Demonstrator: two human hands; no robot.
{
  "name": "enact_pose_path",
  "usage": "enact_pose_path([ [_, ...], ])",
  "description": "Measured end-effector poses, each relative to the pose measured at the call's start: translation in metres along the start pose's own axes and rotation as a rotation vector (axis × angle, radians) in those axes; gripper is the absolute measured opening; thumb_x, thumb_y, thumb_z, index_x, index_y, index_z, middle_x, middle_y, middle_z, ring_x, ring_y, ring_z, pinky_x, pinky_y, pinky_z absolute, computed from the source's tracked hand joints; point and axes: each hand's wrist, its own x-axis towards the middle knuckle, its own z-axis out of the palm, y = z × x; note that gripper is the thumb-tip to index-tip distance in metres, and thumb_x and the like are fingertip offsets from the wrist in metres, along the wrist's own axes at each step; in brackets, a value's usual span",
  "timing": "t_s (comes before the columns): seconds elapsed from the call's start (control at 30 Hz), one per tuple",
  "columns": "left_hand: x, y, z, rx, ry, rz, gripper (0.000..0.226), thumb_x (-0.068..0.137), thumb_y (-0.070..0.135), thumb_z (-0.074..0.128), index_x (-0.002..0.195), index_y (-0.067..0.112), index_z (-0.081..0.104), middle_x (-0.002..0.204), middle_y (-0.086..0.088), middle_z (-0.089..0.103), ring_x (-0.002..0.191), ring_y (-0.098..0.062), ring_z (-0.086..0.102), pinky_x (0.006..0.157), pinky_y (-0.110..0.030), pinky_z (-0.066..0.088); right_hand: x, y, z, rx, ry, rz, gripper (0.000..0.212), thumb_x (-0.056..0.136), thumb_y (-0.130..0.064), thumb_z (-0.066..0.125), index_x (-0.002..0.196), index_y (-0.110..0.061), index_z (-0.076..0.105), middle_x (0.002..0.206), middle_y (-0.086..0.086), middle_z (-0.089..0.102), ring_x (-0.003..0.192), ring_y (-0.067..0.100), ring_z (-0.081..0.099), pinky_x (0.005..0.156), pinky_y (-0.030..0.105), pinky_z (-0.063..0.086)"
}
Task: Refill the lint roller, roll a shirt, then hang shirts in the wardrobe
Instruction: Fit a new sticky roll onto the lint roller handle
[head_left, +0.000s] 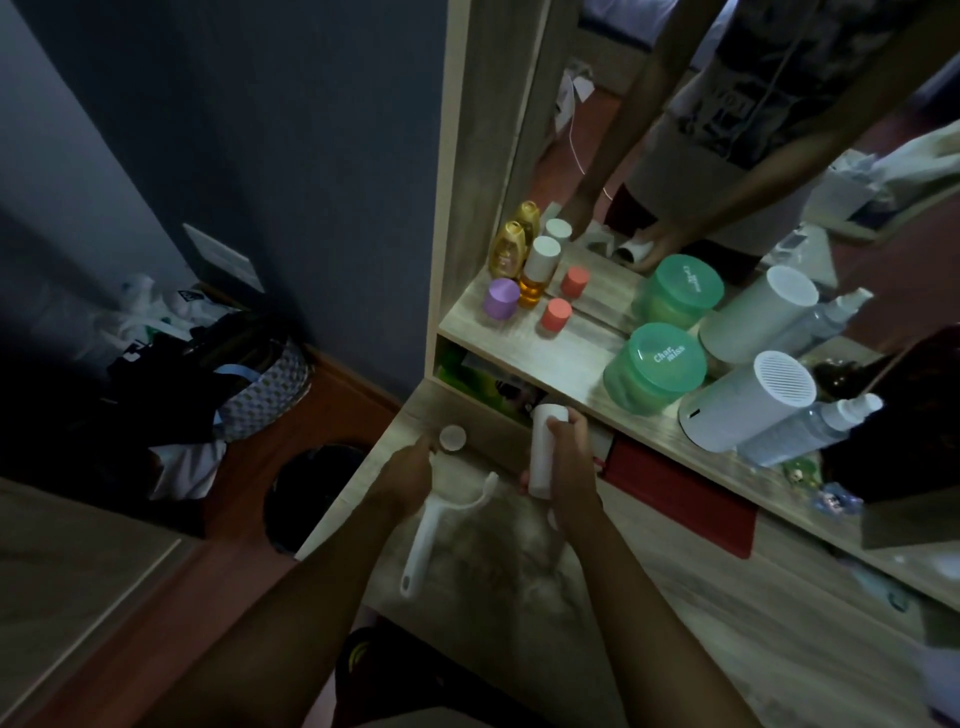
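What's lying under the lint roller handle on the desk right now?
A crumpled clear plastic wrapper lies beneath the white lint roller handle, spread over the wooden desk. Whatever the wrapper or left forearm covers cannot be seen.

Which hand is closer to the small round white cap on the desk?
Left. The left hand reaches to the small round white cap; the right hand grips the white roll beside it.

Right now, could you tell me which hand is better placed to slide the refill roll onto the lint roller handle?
The right hand: it already grips the white refill roll, upright, just beside the lint roller handle's bare arm. The left hand is at the small round cap, so it could steady the handle.
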Motion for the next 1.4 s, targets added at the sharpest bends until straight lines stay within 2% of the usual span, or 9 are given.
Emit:
enact_pose_path([
  [0.23, -0.002, 0.006, 0.002, 0.068, 0.135, -0.040, 0.041, 0.102, 0.025, 0.035, 0.142, 0.017, 0.035, 0.124, -0.016, 0.052, 0.108, -0.030, 0.057, 0.089, -0.038, 0.044, 0.008, 0.013, 0.003, 0.081, -0.096, 0.198, 0.025, 0.080, -0.041, 0.053, 0.105, -0.044, 0.051, 0.105, 0.020, 0.048, 0.072, 0.028, 0.053, 0.045, 0.028, 0.050],
  [0.43, -0.008, 0.021, -0.010, 0.284, 0.335, -0.032, 0.043, 0.097, 0.042, 0.042, 0.126, 0.010, 0.049, 0.120, -0.014, 0.049, 0.102, -0.027, 0.054, 0.078, -0.033, 0.044, -0.003, 0.006, -0.003, 0.192, -0.272, 0.405, 0.045, 0.096, -0.042, 0.038, 0.120, -0.004, 0.048, 0.078, 0.015, 0.054, 0.049, 0.020, 0.056, 0.042, 0.023, 0.046],
  [0.57, -0.010, 0.062, -0.033, -0.170, 0.187, 0.255, 0.043, 0.097, 0.043, 0.038, 0.118, 0.012, 0.060, 0.118, -0.008, 0.062, 0.109, -0.021, 0.057, 0.089, -0.024, 0.039, -0.009, 0.004, 0.008, 0.181, -0.346, 0.417, 0.047, 0.098, -0.043, 0.034, 0.118, -0.003, 0.050, 0.074, 0.014, 0.057, 0.052, 0.019, 0.055, 0.045, 0.022, 0.044],
  [0.7, -0.022, 0.096, -0.049, -0.695, -0.126, 0.182, 0.025, 0.093, 0.048, 0.047, 0.099, 0.028, 0.061, 0.109, -0.007, 0.063, 0.101, -0.020, 0.060, 0.086, -0.034, 0.048, -0.007, -0.007, 0.018, 0.125, -0.402, 0.479, 0.051, 0.096, -0.045, 0.032, 0.096, 0.001, 0.055, 0.058, 0.009, 0.058, 0.044, 0.016, 0.051, 0.046, 0.021, 0.040],
  [0.87, -0.022, 0.094, -0.054, -0.648, -0.049, 0.194, 0.056, 0.073, 0.062, 0.058, 0.103, 0.015, 0.062, 0.097, -0.009, 0.065, 0.090, -0.028, 0.064, 0.072, -0.041, 0.053, -0.008, -0.014, 0.021, 0.221, -0.447, 0.528, 0.054, 0.093, -0.047, 0.040, 0.103, 0.003, 0.057, 0.076, 0.014, 0.057, 0.045, 0.017, 0.055, 0.041, 0.020, 0.044],
  [1.07, -0.029, 0.083, -0.062, -0.772, 0.141, 0.079, 0.070, 0.064, 0.067, 0.054, 0.111, 0.016, 0.058, 0.110, -0.011, 0.062, 0.103, -0.028, 0.061, 0.092, -0.046, 0.051, -0.013, -0.009, 0.020, 0.559, -0.395, 0.596, 0.027, 0.097, -0.021, 0.044, 0.109, -0.001, 0.058, 0.091, 0.012, 0.066, 0.067, 0.016, 0.068, 0.058, 0.022, 0.056],
  [1.17, -0.031, 0.074, -0.068, -0.772, 0.168, 0.061, 0.069, 0.074, 0.058, 0.056, 0.121, 0.006, 0.056, 0.114, -0.015, 0.062, 0.101, -0.027, 0.061, 0.091, -0.043, 0.051, -0.017, -0.004, 0.018, 0.484, -0.461, 0.629, 0.035, 0.101, -0.027, 0.039, 0.112, 0.001, 0.057, 0.094, 0.013, 0.059, 0.053, 0.010, 0.064, 0.046, 0.017, 0.052],
  [1.23, -0.031, 0.070, -0.068, -0.799, 0.193, 0.023, 0.078, 0.067, 0.067, 0.055, 0.119, 0.009, 0.057, 0.112, -0.017, 0.064, 0.100, -0.031, 0.063, 0.089, -0.050, 0.053, -0.018, 0.000, 0.017, 0.520, -0.522, 0.642, 0.031, 0.089, -0.021, 0.063, 0.105, 0.006, 0.062, 0.095, 0.015, 0.055, 0.048, 0.009, 0.058, 0.044, 0.019, 0.052],
  [1.4, -0.029, 0.067, -0.065, -0.812, 0.222, -0.041, 0.069, 0.074, 0.059, 0.054, 0.123, 0.009, 0.056, 0.109, -0.013, 0.065, 0.099, -0.030, 0.064, 0.086, -0.051, 0.054, -0.023, 0.007, 0.016, 0.466, -0.448, 0.498, 0.049, 0.069, -0.019, 0.068, 0.111, 0.006, 0.058, 0.096, 0.022, 0.069, 0.080, 0.024, 0.072, 0.064, 0.032, 0.060],
])
